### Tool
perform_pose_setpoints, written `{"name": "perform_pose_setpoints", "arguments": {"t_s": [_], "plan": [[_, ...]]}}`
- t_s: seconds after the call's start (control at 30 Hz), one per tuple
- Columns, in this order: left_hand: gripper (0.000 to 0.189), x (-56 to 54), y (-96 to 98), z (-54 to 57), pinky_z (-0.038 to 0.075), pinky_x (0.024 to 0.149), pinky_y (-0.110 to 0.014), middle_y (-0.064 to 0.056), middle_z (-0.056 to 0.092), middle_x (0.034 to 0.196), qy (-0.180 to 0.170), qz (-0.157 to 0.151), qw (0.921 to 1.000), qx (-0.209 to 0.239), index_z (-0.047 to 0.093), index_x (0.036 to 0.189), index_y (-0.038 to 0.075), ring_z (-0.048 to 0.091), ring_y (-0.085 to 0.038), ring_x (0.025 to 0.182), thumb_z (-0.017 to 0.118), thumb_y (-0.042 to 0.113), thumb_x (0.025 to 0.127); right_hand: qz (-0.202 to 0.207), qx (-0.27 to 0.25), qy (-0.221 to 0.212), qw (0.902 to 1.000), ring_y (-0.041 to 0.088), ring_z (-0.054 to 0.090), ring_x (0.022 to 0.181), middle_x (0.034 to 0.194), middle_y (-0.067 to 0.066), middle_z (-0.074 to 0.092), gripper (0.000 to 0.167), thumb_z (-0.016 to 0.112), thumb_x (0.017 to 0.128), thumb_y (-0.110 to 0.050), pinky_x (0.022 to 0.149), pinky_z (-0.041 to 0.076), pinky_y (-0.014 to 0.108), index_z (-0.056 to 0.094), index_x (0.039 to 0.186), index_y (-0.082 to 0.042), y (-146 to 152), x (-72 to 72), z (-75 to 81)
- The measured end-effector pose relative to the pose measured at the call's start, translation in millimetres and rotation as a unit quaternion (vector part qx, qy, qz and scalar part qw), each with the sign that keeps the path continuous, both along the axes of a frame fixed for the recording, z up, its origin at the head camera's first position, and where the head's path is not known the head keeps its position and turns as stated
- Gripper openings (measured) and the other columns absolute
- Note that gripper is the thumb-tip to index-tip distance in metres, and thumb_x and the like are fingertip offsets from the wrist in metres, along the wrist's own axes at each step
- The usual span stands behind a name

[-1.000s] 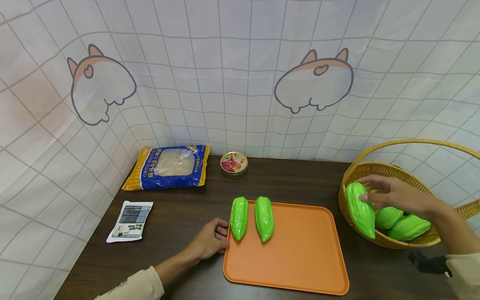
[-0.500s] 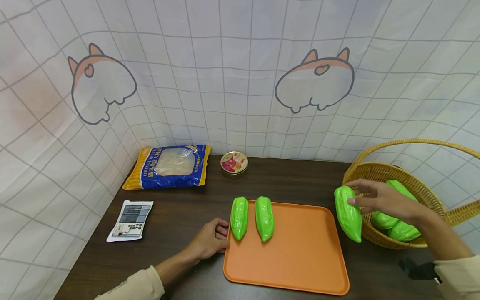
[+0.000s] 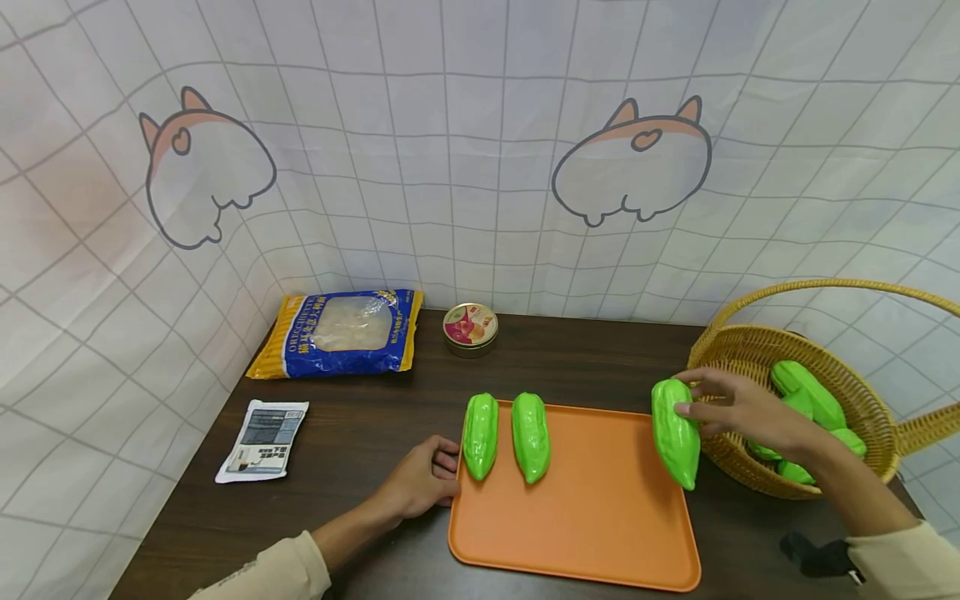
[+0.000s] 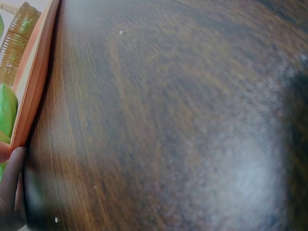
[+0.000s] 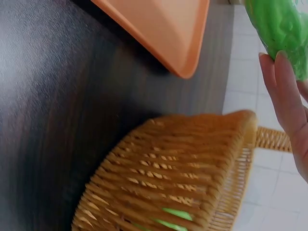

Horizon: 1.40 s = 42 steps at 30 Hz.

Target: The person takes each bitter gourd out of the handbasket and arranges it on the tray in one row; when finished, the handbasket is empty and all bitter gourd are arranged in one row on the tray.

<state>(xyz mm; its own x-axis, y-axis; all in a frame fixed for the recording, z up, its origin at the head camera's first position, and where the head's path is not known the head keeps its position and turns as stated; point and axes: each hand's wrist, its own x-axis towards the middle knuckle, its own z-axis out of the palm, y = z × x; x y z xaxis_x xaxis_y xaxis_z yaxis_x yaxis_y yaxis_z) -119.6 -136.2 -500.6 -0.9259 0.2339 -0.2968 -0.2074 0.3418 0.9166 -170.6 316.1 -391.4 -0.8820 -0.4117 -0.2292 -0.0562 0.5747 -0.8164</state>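
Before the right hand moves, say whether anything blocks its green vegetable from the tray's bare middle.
Nothing visible does. In the head view, the right hand holds the green vegetable by the right edge of the orange tray; the two vegetables on it lie to the left.

The right hand (image 5: 291, 106) is holding a bumpy green gourd-like object (image 5: 278, 24). A brown woven wicker basket (image 5: 178, 163) is standing on the dark wooden table (image 5: 53, 106), green patches (image 5: 177, 213) showing through its weave; a round-cornered orange tray (image 5: 166, 29) is lying nearby.

Blue-and-yellow pasta bag (image 3: 347, 333), round tin (image 3: 470, 328) near it, small white packet (image 3: 262, 442) in front, gridded backdrop (image 3: 420, 167) behind.
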Motion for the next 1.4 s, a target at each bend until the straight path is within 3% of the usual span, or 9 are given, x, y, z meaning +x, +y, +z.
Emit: {"name": "perform_pose_setpoints", "arguments": {"t_s": [0.27, 0.53, 0.87, 1.4], "plan": [[0.058, -0.4, 1.3, 0.6, 0.063, 0.062, -0.034, -0.014, 0.058, 0.104, -0.003, -0.001, 1.0000, 0.004, 0.053, 0.126, -0.004, 0.060, -0.017, 0.081, 0.071, -0.005, 0.070, -0.014, -0.022, -0.009, 0.9996, 0.036, 0.062, 0.114, 0.140, 0.032, 0.046, 0.062, 0.063, 0.098, -0.029, 0.082, 0.062, 0.039, 0.039, 0.148, 0.000, -9.9, 0.8, -8.9], [0.057, -0.2, 0.6, 0.8, 0.063, 0.062, -0.033, -0.014, 0.058, 0.104, 0.003, -0.002, 1.0000, -0.003, 0.054, 0.125, -0.004, 0.060, -0.017, 0.082, 0.072, -0.004, 0.071, -0.022, -0.037, -0.024, 0.9988, 0.024, 0.066, 0.105, 0.133, 0.029, 0.053, 0.062, 0.064, 0.098, -0.030, 0.084, 0.062, 0.042, 0.039, 0.147, -0.001, -22.3, -1.0, -18.4], [0.057, -0.1, 0.5, 0.7, 0.063, 0.063, -0.032, -0.014, 0.058, 0.104, 0.005, -0.001, 1.0000, -0.007, 0.054, 0.124, -0.005, 0.060, -0.018, 0.083, 0.072, -0.004, 0.070, -0.011, -0.062, -0.013, 0.9979, 0.019, 0.068, 0.099, 0.125, 0.028, 0.058, 0.060, 0.063, 0.098, -0.025, 0.082, 0.063, 0.043, 0.039, 0.145, 0.004, -33.9, -2.2, -30.6], [0.058, 0.4, 1.7, 2.3, 0.063, 0.063, -0.032, -0.015, 0.058, 0.104, 0.002, 0.002, 1.0000, -0.008, 0.054, 0.125, -0.005, 0.060, -0.018, 0.084, 0.072, -0.004, 0.070, -0.029, -0.072, -0.047, 0.9959, 0.026, 0.070, 0.100, 0.128, 0.027, 0.058, 0.062, 0.067, 0.096, -0.030, 0.084, 0.062, 0.044, 0.043, 0.144, 0.001, -58.6, -5.8, -47.7]]}}
